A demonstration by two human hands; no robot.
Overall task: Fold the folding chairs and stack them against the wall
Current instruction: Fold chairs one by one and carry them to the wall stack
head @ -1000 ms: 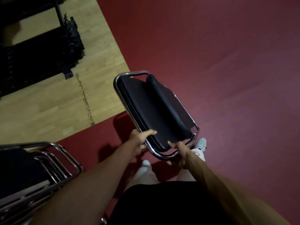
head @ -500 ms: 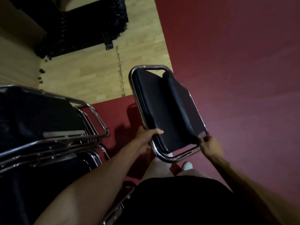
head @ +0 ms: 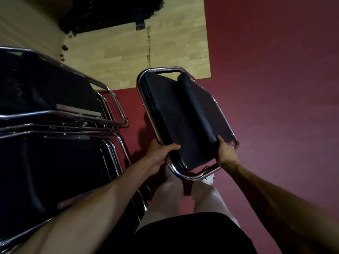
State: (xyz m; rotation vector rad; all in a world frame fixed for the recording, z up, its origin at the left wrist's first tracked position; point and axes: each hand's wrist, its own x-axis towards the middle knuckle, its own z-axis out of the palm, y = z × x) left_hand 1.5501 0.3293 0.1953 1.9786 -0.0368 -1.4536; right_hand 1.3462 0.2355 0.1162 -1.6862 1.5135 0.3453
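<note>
A folded chair (head: 176, 114) with black padding and a chrome tube frame hangs in front of me above the red floor. My left hand (head: 159, 154) grips its left frame tube near the bottom, thumb over the black seat. My right hand (head: 224, 153) holds the lower right corner, at the end of the rolled black backrest pad. To the left stands a stack of folded chairs (head: 55, 125), black with chrome frames, a short gap from the held chair.
The floor is dark red (head: 275, 88), with a light wooden patch (head: 137, 48) ahead. A dark black object (head: 113, 13) lies on the wood at the top. My legs and a white shoe (head: 209, 178) show below the chair.
The view has swung left, so the stack fills more of the left side. The held chair now sits closer to the stack. My right hand slid from the bottom bar to the right corner.
</note>
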